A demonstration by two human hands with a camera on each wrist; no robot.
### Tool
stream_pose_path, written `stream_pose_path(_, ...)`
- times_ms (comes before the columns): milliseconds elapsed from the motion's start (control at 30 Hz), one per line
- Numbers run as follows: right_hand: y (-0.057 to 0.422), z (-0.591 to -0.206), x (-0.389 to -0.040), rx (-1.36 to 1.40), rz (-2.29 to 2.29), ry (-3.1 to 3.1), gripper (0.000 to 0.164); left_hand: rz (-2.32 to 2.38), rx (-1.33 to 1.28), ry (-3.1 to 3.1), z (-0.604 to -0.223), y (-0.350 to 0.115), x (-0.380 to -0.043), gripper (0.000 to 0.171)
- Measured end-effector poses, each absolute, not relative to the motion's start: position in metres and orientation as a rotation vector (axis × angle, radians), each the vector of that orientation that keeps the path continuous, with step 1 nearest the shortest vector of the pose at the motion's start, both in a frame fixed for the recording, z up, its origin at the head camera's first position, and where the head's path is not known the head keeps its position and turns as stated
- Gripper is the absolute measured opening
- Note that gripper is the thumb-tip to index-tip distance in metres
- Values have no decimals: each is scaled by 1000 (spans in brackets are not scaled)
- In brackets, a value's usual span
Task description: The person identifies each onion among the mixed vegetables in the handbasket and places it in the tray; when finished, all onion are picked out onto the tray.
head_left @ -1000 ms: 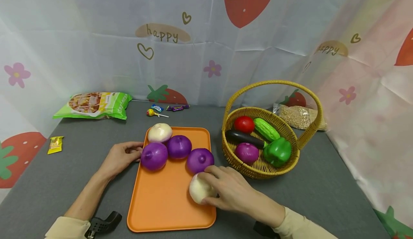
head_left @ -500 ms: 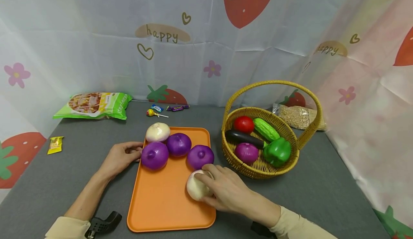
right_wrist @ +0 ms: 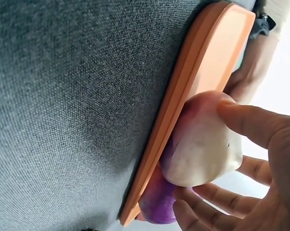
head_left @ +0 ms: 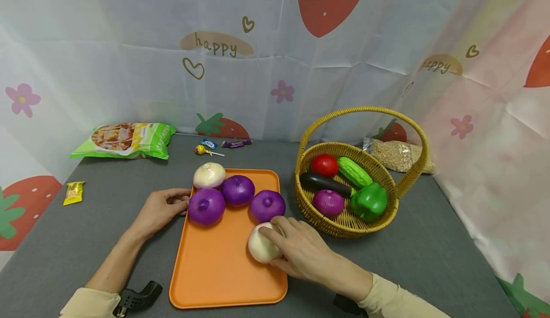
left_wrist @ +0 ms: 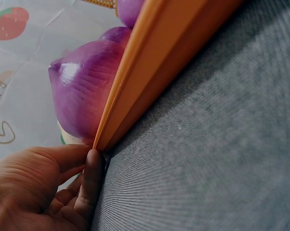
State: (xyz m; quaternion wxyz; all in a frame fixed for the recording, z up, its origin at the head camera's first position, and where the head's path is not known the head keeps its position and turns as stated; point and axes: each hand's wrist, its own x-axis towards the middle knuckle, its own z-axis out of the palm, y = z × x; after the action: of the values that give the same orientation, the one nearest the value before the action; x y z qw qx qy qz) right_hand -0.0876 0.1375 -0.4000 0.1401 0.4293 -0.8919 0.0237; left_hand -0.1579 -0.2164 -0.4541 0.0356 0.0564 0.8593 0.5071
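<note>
On the orange tray lie several toy turnips, purple on one side and white on the other. My right hand grips one white side up, a turnip near the tray's right edge; the right wrist view has the thumb on one side of this turnip and fingers on the other. Just beyond it sits a purple-side-up turnip. At the tray's left edge my left hand pinches the rim, thumb and finger meeting on the tray close to a purple turnip.
A wicker basket with a tall handle holds a tomato, eggplant, onion, green pepper and cucumber, right of the tray. Behind lie a lollipop, wrapped candies and a green food bag. A grain bag lies behind the basket.
My right hand has pushed the gripped turnip slightly away and leftward. The purple turnip beyond it moved back, and the two at the far end shifted a little. My left hand stays put.
</note>
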Motion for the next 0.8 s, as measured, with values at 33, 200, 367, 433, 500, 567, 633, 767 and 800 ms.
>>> stream_pose_path(33,137,-400,-88,1237,66,-2578,64,1557,176,2641,-454,-217,-158,38)
stream_pose_path(200,135,-399,-88,1216,43,-2600,65,1555,190,2647,-455,-217,-159,39)
stream_pose_path(367,134,-399,-89,1202,25,-2613,65,1528,179,2663,-456,-217,-160,40)
stream_pose_path(433,134,-399,-89,1202,20,-2611,65,1520,174,2665,-456,-217,-160,40)
stream_pose_path(500,134,-399,-90,1205,20,-2609,65,1522,174,2663,-456,-217,-160,40)
stream_pose_path(567,134,-399,-90,1209,23,-2609,65,1524,172,2662,-455,-217,-160,40)
stream_pose_path(633,134,-400,-90,1214,28,-2614,65,1530,172,2657,-455,-217,-159,40)
stream_pose_path(767,135,-400,-90,1222,37,-2626,65,1538,171,2652,-454,-217,-158,40)
stream_pose_path(800,135,-400,-90,1223,39,-2628,65,1538,172,2654,-454,-217,-158,40)
